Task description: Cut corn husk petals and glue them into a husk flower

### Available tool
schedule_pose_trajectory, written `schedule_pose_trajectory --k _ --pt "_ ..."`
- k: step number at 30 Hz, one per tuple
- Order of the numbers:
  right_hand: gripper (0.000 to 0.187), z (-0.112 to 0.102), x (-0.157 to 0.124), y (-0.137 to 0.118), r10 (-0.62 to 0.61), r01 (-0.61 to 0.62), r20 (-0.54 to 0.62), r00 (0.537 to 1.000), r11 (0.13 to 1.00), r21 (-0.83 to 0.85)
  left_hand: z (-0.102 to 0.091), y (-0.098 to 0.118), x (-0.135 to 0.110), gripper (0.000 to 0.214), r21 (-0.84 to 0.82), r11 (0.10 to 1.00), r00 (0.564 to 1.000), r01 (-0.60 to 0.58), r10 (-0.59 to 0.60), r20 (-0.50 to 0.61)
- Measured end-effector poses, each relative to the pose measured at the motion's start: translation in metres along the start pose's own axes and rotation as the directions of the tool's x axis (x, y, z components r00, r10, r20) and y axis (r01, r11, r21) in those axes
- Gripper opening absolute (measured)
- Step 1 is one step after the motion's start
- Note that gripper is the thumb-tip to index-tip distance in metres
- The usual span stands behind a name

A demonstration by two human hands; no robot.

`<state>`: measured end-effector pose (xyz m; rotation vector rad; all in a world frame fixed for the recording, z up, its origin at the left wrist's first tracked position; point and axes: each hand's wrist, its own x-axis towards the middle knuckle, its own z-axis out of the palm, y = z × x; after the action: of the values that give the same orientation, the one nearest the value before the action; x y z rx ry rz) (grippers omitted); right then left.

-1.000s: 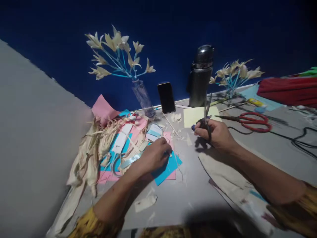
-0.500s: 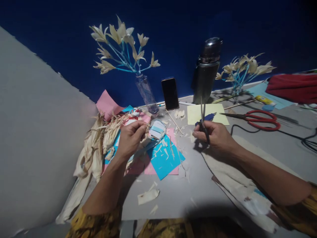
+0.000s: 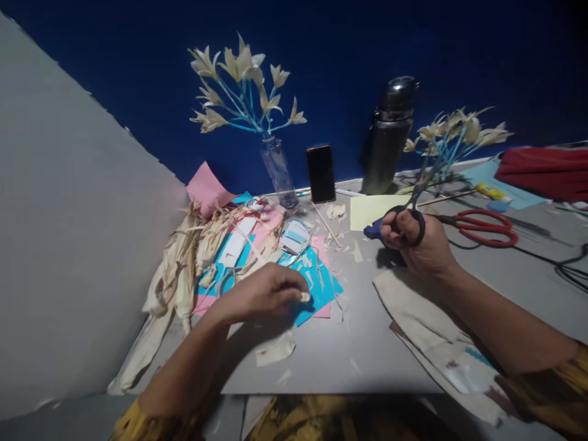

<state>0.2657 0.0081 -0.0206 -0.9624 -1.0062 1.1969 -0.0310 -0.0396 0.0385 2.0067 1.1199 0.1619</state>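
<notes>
My right hand (image 3: 420, 245) holds small scissors (image 3: 419, 190) by their black handles, with the blades pointing up and away. Just left of it, partly hidden by the fingers, is a blue tool (image 3: 373, 230) on the table. My left hand (image 3: 266, 293) is closed with curled fingers, above the edge of a blue paper square (image 3: 328, 288) strewn with pale scraps. Something small and cream-coloured shows at its fingertips; I cannot make out what it is. A pale husk-like strip (image 3: 275, 353) lies in front of that hand.
Dried husks (image 3: 177, 269) are heaped at left. Behind stand a glass vase (image 3: 278, 171) of husk flowers, a phone (image 3: 321, 174) and a dark flask (image 3: 388, 147). Red-handled scissors (image 3: 487, 228), a black cord (image 3: 542, 250) and a folded cloth (image 3: 420, 312) lie at right.
My left hand has moved from the husk pile toward me and right, over the blue paper. My right hand has shifted right, and the scissors in it are turned more to the right.
</notes>
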Motion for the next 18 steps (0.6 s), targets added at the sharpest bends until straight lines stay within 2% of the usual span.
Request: schedule_pose_trajectory --k 2,5,8,12,15,18 --pt "0.047 -0.001 0.004 -0.002 -0.02 0.021 -0.023 1.0 0.997 0.069 0.003 0.006 0.003 0.019 0.136 0.989 0.997 -0.057 0.049 0.065" --pt "0.048 -0.002 0.007 -0.002 -0.002 0.005 -0.03 1.0 0.997 0.077 0.012 0.016 0.023 0.02 0.336 0.939 0.996 -0.071 0.084 -0.024" --pt "0.046 -0.002 0.006 0.0 0.012 -0.01 -0.025 1.0 0.998 0.069 0.026 0.024 0.058 0.019 0.384 0.918 0.99 -0.098 0.129 -0.058" --pt "0.045 -0.002 0.007 0.002 0.02 -0.019 -0.031 0.999 0.999 0.032 0.05 0.027 0.102 0.023 0.501 0.858 0.961 -0.113 0.223 -0.165" --pt "0.043 -0.003 0.007 0.001 0.018 -0.019 -0.019 1.0 1.0 -0.023 0.064 0.024 0.121 0.028 0.593 0.8 0.957 -0.097 0.238 -0.165" --pt "0.042 -0.003 0.006 0.0 0.011 -0.01 0.006 1.0 0.998 -0.06 0.073 0.018 0.127 0.023 0.642 0.763 0.954 -0.076 0.244 -0.177"
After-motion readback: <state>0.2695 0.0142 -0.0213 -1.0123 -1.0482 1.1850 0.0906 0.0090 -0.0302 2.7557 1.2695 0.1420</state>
